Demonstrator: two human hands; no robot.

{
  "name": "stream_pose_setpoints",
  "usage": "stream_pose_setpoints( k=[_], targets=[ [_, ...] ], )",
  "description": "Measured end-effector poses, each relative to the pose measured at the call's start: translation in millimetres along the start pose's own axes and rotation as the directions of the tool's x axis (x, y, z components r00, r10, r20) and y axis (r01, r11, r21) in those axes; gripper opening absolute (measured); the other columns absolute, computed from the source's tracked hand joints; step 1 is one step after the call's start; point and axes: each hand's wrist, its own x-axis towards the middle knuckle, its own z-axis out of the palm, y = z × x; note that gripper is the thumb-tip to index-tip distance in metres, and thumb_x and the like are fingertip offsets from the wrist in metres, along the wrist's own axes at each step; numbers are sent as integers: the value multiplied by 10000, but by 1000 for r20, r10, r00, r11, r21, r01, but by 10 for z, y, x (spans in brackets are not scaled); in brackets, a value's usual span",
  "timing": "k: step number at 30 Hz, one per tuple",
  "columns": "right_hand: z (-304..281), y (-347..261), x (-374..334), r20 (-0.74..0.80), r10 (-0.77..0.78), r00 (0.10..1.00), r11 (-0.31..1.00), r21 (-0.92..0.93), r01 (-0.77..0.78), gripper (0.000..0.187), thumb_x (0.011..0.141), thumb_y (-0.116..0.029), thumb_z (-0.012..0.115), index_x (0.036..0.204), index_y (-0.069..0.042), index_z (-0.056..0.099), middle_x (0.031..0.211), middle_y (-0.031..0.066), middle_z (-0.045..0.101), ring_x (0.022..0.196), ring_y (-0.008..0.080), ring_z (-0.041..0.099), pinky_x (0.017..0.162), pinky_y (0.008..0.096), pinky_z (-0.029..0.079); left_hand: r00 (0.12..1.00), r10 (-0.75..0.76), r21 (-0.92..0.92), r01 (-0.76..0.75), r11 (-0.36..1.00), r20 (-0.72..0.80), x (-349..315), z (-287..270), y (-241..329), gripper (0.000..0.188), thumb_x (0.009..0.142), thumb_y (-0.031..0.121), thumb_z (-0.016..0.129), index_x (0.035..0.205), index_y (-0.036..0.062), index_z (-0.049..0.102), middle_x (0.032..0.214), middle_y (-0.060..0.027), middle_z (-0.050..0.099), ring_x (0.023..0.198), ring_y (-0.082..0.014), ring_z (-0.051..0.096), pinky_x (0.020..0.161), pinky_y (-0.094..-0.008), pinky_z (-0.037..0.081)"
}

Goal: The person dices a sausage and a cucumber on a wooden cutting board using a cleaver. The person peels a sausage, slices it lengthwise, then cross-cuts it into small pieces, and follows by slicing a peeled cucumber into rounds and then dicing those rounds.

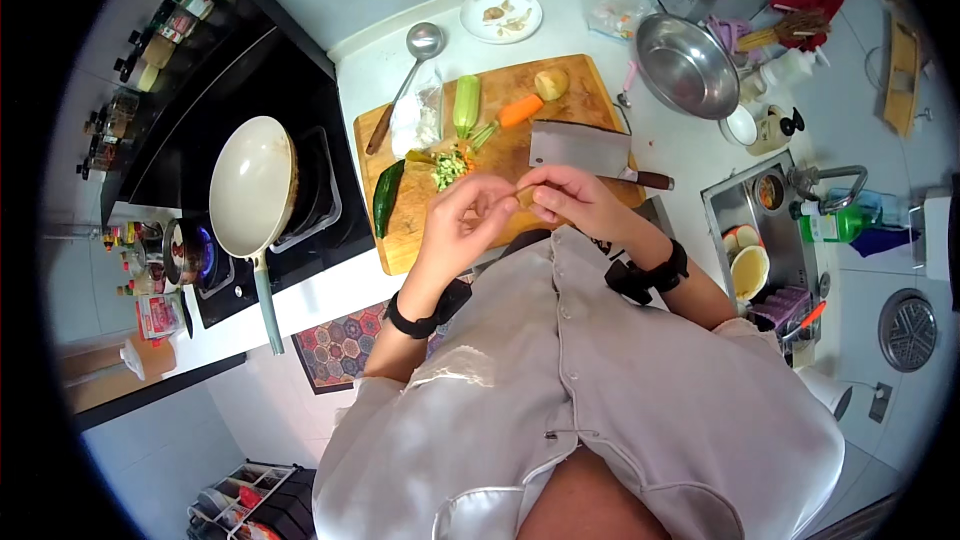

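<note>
Over the near part of a wooden cutting board (585,80), my left hand (462,220) and my right hand (580,202) meet, fingertips pinched on a small tan-brown piece (525,197). Its kind is too small to make out. A cleaver (580,147) lies flat just beyond my right hand. Past my left hand sits a heap of diced green and orange vegetables (452,168). Farther back on the board are a pale green squash piece (467,105), a carrot piece (520,111) and a peeled potato-like piece (551,84). A dark green cucumber (388,197) rests at the left.
Left is a stove with a pale frying pan (250,185), its handle jutting past the counter edge, and a small pot (183,250) by a blue flame. A ladle (424,41) leans over the board. Behind stands a plate (502,2) with scraps; right, a steel bowl (686,65) and sink (725,202).
</note>
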Motion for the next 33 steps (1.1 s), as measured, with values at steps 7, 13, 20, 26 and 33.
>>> stream_pose_setpoints(
  k=[7,13,20,26,33],
  targets=[
    [84,-60,18,-55,-36,998,991,127,42,247,942,-110,438,1175,-41,480,824,-10,473,730,60,448,630,197,374,995,98,51,-96,994,-34,-23,38,58,75,833,34,604,893,-9,595,802,-81,590,670,-126,549,573,-226,430],
    [242,-187,19,-185,-252,950,940,-279,196,339,855,-91,582,1178,-42,493,846,25,522,726,91,486,657,222,414,975,-167,-170,142,975,-145,-58,127,-6,90,870,66,576,900,-20,576,800,-74,584,676,-120,561,590,-237,448],
    [212,-135,3,-200,-348,916,794,-582,175,363,770,-96,655,1103,-18,532,842,71,576,696,125,550,602,240,448,989,-34,-51,27,998,-144,2,189,79,95,867,76,584,890,-15,571,799,-70,597,691,-122,580,580,-238,447],
    [216,-143,28,-138,-450,882,681,-692,239,353,741,-83,663,1063,-16,535,854,106,590,690,186,588,584,296,482,984,-116,-101,103,990,-134,-12,217,39,114,875,112,583,881,-2,573,764,-52,589,670,-98,549,558,-222,424],
    [171,-135,83,1,-589,808,447,-833,327,287,754,-76,651,1014,-31,536,801,108,569,675,262,584,583,337,485,964,-233,-362,175,916,-125,-49,242,-79,142,885,139,578,938,8,560,776,-33,578,665,-56,502,581,-198,406]
  ],
)
